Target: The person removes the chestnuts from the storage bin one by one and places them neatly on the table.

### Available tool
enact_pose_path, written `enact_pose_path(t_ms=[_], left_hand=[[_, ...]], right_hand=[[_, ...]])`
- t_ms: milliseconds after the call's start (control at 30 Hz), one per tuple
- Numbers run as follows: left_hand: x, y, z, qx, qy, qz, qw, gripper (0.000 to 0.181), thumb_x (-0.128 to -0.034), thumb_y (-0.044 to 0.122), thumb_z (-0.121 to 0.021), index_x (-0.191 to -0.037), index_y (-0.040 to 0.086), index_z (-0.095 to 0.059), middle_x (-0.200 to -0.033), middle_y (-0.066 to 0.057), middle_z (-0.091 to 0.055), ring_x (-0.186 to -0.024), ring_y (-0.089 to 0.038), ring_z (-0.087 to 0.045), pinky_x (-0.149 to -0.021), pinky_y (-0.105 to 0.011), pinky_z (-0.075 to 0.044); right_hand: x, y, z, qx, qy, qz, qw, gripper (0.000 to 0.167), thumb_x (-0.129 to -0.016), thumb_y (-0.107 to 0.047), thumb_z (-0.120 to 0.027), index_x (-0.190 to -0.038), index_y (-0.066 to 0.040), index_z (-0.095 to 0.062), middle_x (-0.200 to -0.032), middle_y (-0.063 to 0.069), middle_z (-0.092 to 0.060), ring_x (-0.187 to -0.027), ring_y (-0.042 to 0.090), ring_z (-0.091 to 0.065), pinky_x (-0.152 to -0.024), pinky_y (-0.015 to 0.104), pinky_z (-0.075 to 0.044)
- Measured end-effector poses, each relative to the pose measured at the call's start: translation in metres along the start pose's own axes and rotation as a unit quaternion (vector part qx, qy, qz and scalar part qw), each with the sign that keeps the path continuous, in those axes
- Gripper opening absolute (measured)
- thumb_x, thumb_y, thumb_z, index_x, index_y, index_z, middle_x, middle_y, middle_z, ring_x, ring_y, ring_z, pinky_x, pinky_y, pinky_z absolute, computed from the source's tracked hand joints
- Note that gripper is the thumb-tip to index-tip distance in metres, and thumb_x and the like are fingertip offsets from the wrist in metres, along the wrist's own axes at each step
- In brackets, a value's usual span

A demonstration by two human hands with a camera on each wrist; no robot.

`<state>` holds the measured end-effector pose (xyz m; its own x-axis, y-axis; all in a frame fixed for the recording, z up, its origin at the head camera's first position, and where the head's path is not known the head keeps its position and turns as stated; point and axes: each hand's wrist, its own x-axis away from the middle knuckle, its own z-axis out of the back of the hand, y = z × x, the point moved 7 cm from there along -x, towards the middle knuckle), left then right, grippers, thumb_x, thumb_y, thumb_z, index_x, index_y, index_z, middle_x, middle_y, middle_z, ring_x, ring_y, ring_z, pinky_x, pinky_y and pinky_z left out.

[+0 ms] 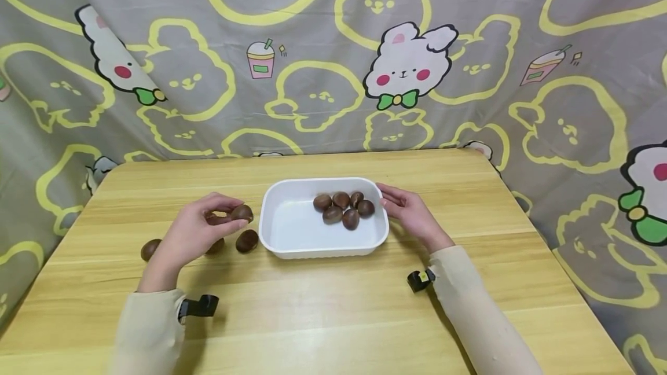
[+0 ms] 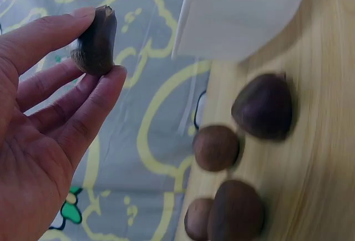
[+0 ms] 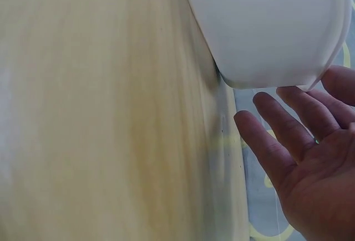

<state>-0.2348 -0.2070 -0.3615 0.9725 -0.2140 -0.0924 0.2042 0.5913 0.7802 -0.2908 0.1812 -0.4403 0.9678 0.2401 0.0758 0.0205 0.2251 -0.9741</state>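
My left hand [image 1: 195, 227] pinches a brown chestnut [image 1: 242, 213] between thumb and fingertips, above the table just left of a white tray [image 1: 286, 227]. In the left wrist view this chestnut [image 2: 99, 41] is held off the table. Below the hand, one chestnut [image 1: 247, 241] lies beside the tray's left end; others are partly hidden by the hand, with another chestnut [image 1: 150, 249] farther left. Several chestnuts [image 1: 332, 214] sit in the tray's right half. My right hand [image 1: 411, 213] touches the tray's right end, its fingers loosely extended along the outside in the right wrist view.
The wooden table [image 1: 323, 317] runs back to a grey patterned curtain [image 1: 323, 33], which also hangs at both sides. Black straps with small mounts [image 1: 200, 305] sit at both sleeve cuffs.
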Motion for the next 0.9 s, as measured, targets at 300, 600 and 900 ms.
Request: enact_pose_path(t_ms=[300,600,900], left_hand=[[0.027,-0.021,0.025,-0.027,0.046,0.017,0.9984,0.036,-0.0876,0.03,-0.077,-0.117,0.009,-0.07,-0.111,-0.004,-0.065,-0.093,-0.01,-0.063,-0.076,-0.015,-0.05],[0.05,-0.041,0.045,-0.056,0.073,0.049,0.9945,0.037,-0.0877,0.033,-0.076,-0.116,0.01,-0.07,-0.108,-0.003,-0.065,-0.091,-0.008,-0.062,-0.072,-0.014,-0.051],[0.071,-0.06,0.054,-0.066,0.08,0.086,0.9909,0.042,-0.0863,0.032,-0.078,-0.117,0.004,-0.068,-0.108,-0.007,-0.066,-0.087,-0.002,-0.063,-0.07,-0.013,-0.049]], right_hand=[[0.001,-0.003,-0.001,-0.013,-0.005,0.0,0.9999,0.046,-0.101,-0.011,-0.056,-0.145,-0.003,-0.045,-0.14,0.02,-0.051,-0.127,0.031,-0.05,-0.094,0.031,-0.048],[0.001,0.0,-0.001,-0.016,-0.008,-0.002,0.9998,0.048,-0.101,-0.013,-0.057,-0.146,-0.004,-0.045,-0.14,0.019,-0.051,-0.127,0.03,-0.051,-0.095,0.031,-0.048],[0.0,0.001,0.0,-0.017,-0.014,-0.003,0.9997,0.048,-0.101,-0.015,-0.058,-0.146,-0.005,-0.045,-0.141,0.017,-0.05,-0.126,0.029,-0.052,-0.093,0.03,-0.048]])
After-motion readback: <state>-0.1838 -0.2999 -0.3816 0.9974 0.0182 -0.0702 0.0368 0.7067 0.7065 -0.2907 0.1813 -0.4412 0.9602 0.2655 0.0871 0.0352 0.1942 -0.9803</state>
